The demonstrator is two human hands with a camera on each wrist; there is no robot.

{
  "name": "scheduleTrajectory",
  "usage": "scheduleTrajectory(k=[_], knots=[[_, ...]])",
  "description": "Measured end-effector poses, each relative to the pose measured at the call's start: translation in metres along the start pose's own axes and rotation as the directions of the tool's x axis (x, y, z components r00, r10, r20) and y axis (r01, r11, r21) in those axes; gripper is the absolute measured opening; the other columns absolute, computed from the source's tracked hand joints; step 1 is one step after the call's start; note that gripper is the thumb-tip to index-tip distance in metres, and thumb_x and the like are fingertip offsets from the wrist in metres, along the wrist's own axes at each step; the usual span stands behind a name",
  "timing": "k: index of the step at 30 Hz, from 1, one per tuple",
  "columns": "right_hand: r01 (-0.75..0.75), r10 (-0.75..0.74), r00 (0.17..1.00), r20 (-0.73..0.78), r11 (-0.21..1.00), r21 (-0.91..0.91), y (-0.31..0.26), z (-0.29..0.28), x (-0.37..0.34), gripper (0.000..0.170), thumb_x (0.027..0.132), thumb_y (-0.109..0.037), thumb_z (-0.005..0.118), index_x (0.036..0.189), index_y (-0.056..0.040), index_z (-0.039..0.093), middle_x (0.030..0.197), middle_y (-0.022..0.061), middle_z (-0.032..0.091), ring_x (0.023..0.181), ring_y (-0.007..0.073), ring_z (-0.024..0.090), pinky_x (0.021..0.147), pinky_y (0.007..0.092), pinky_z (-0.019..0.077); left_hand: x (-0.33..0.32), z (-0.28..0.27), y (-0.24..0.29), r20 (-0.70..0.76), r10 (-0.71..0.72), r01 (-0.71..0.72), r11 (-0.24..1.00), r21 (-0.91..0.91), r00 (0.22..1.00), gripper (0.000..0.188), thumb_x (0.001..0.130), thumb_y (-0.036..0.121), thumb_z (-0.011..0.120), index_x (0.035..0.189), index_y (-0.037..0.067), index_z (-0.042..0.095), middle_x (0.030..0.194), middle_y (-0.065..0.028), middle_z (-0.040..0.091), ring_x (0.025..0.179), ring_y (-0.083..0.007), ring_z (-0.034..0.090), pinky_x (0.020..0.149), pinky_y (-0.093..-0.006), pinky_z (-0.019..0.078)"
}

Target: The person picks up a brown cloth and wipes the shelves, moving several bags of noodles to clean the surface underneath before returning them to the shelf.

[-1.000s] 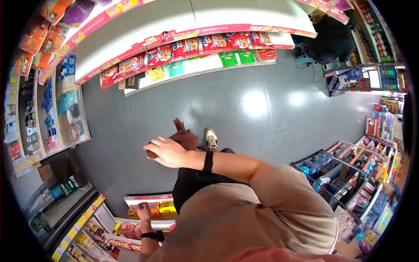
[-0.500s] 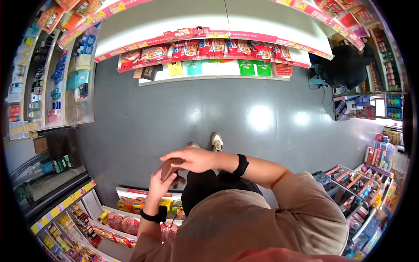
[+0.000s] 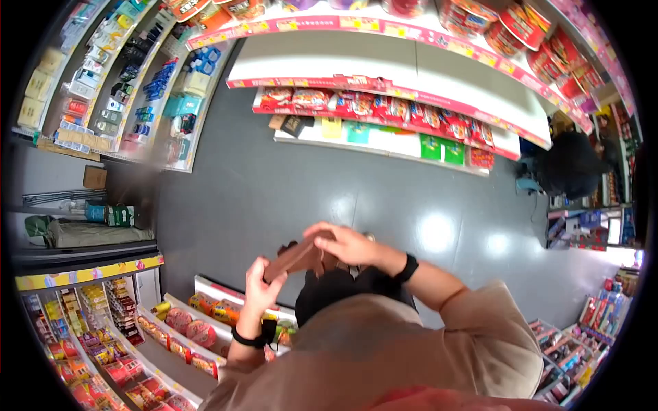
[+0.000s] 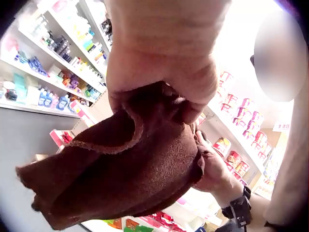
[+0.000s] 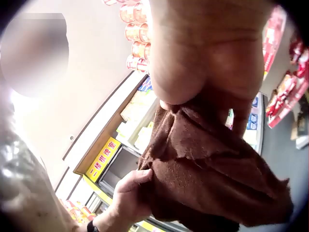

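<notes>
A brown cloth (image 3: 299, 257) is held between both hands in front of the body in the head view. The left hand (image 3: 260, 286) pinches its lower left end, and the right hand (image 3: 346, 245) grips its upper right part. In the left wrist view the cloth (image 4: 140, 169) hangs in folds from the left hand (image 4: 161, 72), with the right hand (image 4: 212, 166) at its far side. The right wrist view has the cloth (image 5: 207, 174) bunched under the right hand (image 5: 207, 63), while the left hand (image 5: 130, 198) holds its edge with the thumb on top.
Ahead stands a shelf (image 3: 384, 152) with red packets and green packs on its lower levels. Grey floor (image 3: 274, 185) lies between it and the person. More stocked shelves (image 3: 192, 130) line the left side. A dark-clothed person (image 3: 572, 164) is at the right.
The left hand has come up from low beside the body to the cloth. The cloth, first hanging from the right hand, is now stretched between both hands. The head view has turned.
</notes>
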State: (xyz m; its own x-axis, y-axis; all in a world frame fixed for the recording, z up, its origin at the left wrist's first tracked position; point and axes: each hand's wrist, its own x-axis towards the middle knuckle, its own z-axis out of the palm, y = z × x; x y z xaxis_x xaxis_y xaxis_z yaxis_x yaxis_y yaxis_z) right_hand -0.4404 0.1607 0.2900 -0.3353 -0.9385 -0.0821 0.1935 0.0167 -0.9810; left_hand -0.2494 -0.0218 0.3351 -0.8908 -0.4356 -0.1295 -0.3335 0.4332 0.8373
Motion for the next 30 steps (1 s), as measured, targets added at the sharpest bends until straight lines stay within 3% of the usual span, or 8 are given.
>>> scheduleTrajectory(k=[3, 6, 9, 13, 17, 24, 25, 30], knots=[[-0.02, 0.008, 0.999, 0.045, 0.959, 0.282, 0.061, 0.014, 0.004, 0.039, 0.093, -0.028, 0.061, 0.122, -0.0032, 0.051, 0.098, 0.0048, 0.065, 0.091, 0.0109, 0.058, 0.08, 0.0297, 0.0487, -0.004, 0.021, -0.037, -0.005, -0.03, 0.027, 0.959, -0.281, 1.0, 0.016, 0.074, -0.002, 0.056, 0.083, 0.005, 0.044, 0.077, -0.0019, 0.047, 0.063, -0.0088, 0.044, 0.055, -0.0241, 0.0386], [-0.109, 0.118, 0.98, 0.159, 0.992, -0.068, 0.071, 0.015, -0.001, 0.062, 0.073, -0.028, 0.08, 0.12, 0.0, 0.051, 0.098, 0.013, 0.065, 0.089, 0.0221, 0.062, 0.08, 0.0321, 0.0482, 0.001, 0.048, -0.067, -0.021, 0.032, -0.034, 0.989, -0.144, 0.999, 0.018, 0.069, -0.006, 0.051, 0.084, 0.003, 0.045, 0.078, -0.0058, 0.047, 0.069, -0.0139, 0.047, 0.063, -0.0279, 0.0409], [-0.149, 0.169, 0.974, 0.151, 0.98, -0.132, 0.106, 0.022, -0.001, 0.064, 0.069, -0.027, 0.08, 0.119, 0.0008, 0.05, 0.097, 0.0161, 0.063, 0.09, 0.031, 0.061, 0.08, 0.0358, 0.0478, 0.013, 0.054, -0.075, 0.016, 0.079, -0.079, 0.996, 0.036, 0.997, 0.026, 0.066, -0.003, 0.057, 0.089, 0.001, 0.046, 0.085, -0.017, 0.05, 0.076, -0.0378, 0.053, 0.068, -0.0378, 0.0463], [0.045, 0.039, 0.977, 0.21, 0.924, -0.38, 0.111, 0.023, -0.004, 0.049, 0.073, -0.026, 0.074, 0.11, -0.0014, 0.055, 0.095, 0.0174, 0.058, 0.092, 0.0341, 0.058, 0.078, 0.0414, 0.0465, 0.007, 0.042, -0.061, 0.071, 0.21, -0.217, 0.969, 0.115, 0.975, 0.026, 0.065, 0.0, 0.06, 0.089, 0.001, 0.049, 0.087, -0.0172, 0.051, 0.075, -0.0404, 0.055, 0.062, -0.0426, 0.048], [-0.23, 0.452, 0.856, 0.251, 0.767, -0.599, 0.106, 0.022, 0.0, 0.022, 0.076, -0.023, 0.065, 0.092, -0.0065, 0.065, 0.074, 0.0148, 0.063, 0.072, 0.0362, 0.061, 0.068, 0.0448, 0.048, 0.002, 0.02, -0.044, 0.091, 0.304, -0.316, 0.93, 0.185, 0.948, 0.025, 0.064, 0.0, 0.062, 0.087, 0.003, 0.052, 0.088, -0.0157, 0.053, 0.074, -0.0377, 0.057, 0.059, -0.0418, 0.048], [0.056, 0.078, 0.978, 0.196, 0.798, -0.6, 0.112, 0.028, 0.021, 0.026, 0.077, -0.022, 0.068, 0.098, -0.0079, 0.063, 0.094, 0.008, 0.06, 0.101, 0.0287, 0.055, 0.091, 0.0469, 0.0372, 0.003, 0.012, -0.054, -0.155, 0.502, -0.484, 0.864, 0.14, 0.851, 0.026, 0.075, -0.004, 0.062, 0.094, 0.009, 0.05, 0.088, -0.0128, 0.051, 0.073, -0.0298, 0.053, 0.063, -0.0385, 0.046], [0.307, -0.296, 0.95, 0.098, 0.837, -0.452, 0.109, 0.03, 0.02, 0.029, 0.074, -0.017, 0.069, 0.099, -0.0058, 0.061, 0.093, 0.0144, 0.059, 0.09, 0.0354, 0.057, 0.087, 0.0434, 0.041, 0.011, 0.019, -0.056, -0.201, 0.519, -0.501, 0.855, 0.137, 0.831, 0.026, 0.075, -0.005, 0.061, 0.094, 0.009, 0.05, 0.089, -0.0128, 0.05, 0.074, -0.0291, 0.052, 0.065, -0.0381, 0.046], [-0.001, -0.014, 0.999, -0.042, 0.945, -0.327, 0.086, 0.01, 0.022, 0.028, 0.073, -0.003, 0.065, 0.099, -0.0046, 0.057, 0.104, 0.0156, 0.055, 0.094, 0.0372, 0.055, 0.082, 0.0423, 0.0456, 0.037, -0.001, -0.055, -0.221, 0.451, -0.397, 0.883, 0.25, 0.865, 0.022, 0.076, -0.004, 0.058, 0.093, 0.006, 0.05, 0.09, -0.0143, 0.048, 0.075, -0.0299, 0.052, 0.066, -0.0388, 0.0458]])
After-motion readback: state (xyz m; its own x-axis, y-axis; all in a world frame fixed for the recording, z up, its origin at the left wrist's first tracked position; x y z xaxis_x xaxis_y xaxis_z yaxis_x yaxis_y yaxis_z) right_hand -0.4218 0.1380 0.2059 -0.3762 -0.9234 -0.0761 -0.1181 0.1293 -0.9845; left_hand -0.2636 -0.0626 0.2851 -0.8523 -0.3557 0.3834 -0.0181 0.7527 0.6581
